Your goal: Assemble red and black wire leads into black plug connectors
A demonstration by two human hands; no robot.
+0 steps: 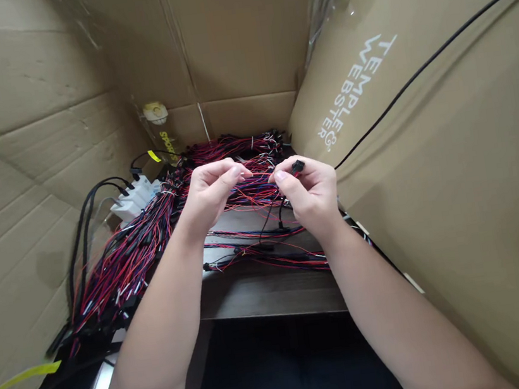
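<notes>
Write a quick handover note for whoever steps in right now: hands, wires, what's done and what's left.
Left hand: fingers pinched on red and blue wires above the table.
Right hand: pinching a small black connector on those wires.
Large wire pile lies at left, running to the back between cardboard walls. A few loose wires lie on the table below the hands.
Done: one wire set picked up.
Left: cannot tell how many sets in the pile are finished.

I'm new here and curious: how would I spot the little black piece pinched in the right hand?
Find the big cardboard box printed "TEMPLE WEBSTER" on the right. Just left of it, the right hand is raised over the wooden table. The black connector sits at its fingertips, a small solid block among thin red and blue wires.
</notes>
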